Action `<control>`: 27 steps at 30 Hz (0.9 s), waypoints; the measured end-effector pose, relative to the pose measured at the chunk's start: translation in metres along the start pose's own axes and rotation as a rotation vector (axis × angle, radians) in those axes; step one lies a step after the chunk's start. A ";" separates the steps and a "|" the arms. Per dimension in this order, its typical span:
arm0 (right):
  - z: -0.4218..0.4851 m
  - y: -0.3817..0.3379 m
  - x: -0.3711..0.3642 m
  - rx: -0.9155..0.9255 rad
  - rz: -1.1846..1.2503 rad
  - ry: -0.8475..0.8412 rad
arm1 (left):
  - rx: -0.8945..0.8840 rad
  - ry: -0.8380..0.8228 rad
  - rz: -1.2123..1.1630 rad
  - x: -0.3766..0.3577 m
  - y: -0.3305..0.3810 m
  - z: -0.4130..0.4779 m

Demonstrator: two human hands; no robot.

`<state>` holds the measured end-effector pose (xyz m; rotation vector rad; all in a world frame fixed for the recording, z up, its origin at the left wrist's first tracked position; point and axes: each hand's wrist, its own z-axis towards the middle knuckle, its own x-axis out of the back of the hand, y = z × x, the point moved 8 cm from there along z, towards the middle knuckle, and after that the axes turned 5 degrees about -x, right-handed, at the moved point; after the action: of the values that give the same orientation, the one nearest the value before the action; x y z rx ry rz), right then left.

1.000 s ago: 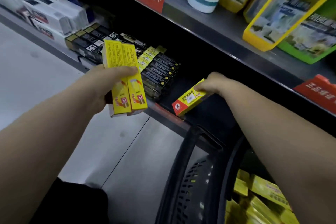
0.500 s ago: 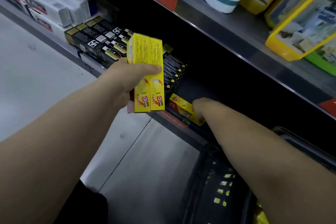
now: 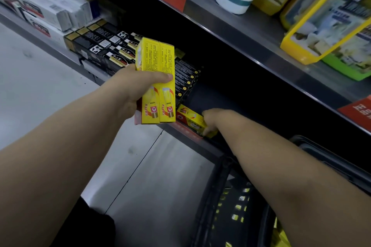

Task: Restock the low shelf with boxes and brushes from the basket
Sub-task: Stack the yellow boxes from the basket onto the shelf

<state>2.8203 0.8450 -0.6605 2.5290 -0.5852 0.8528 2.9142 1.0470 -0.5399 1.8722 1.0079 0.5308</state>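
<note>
At the front lip of the low shelf [image 3: 224, 96], a single yellow box [image 3: 189, 118] lies flat on its side, just right of the stack of black boxes [image 3: 186, 80] and with dark bare shelf behind it. The right hand [image 3: 211, 121] covers its right-hand end: a thumb tip [image 3: 207, 132] shows against the near edge and the rest of the fingers curl out of sight over the far side, so I'd say it grips the box and has not let go. A little up and to the left, held clear of the shelf, the left hand [image 3: 134, 88] clasps a pair of yellow boxes [image 3: 155, 60] upright, fingers [image 3: 160, 77] wrapped across their faces; a reddish edge behind them may be a third, I can't tell. Down by the person's right arm stands the basket [image 3: 230, 168], with more yellow showing through its mesh. To my eye the job is at an early stage: one box is going in, a handful is waiting, plenty is left, and no brushes are in sight.
</note>
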 end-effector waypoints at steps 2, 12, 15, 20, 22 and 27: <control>-0.020 -0.005 0.020 0.052 0.017 0.078 | 0.033 -0.038 0.010 -0.006 -0.003 -0.002; -0.125 -0.022 0.073 0.681 1.606 -0.166 | 0.063 -0.298 0.127 -0.045 -0.009 -0.021; -0.116 -0.001 0.068 0.586 1.476 -0.114 | 0.044 -0.308 0.135 -0.042 -0.005 -0.020; -0.078 0.067 0.057 0.141 1.281 0.196 | -0.009 -0.092 0.115 -0.018 -0.001 -0.005; -0.067 0.088 0.056 0.013 1.415 0.242 | 0.000 -0.068 0.131 -0.015 -0.003 -0.003; -0.034 0.103 0.065 -0.205 0.789 0.383 | 0.034 -0.066 0.126 -0.017 -0.006 -0.001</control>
<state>2.7991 0.7600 -0.5692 1.8484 -1.4768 1.3997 2.9008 1.0353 -0.5438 1.9799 0.8648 0.5250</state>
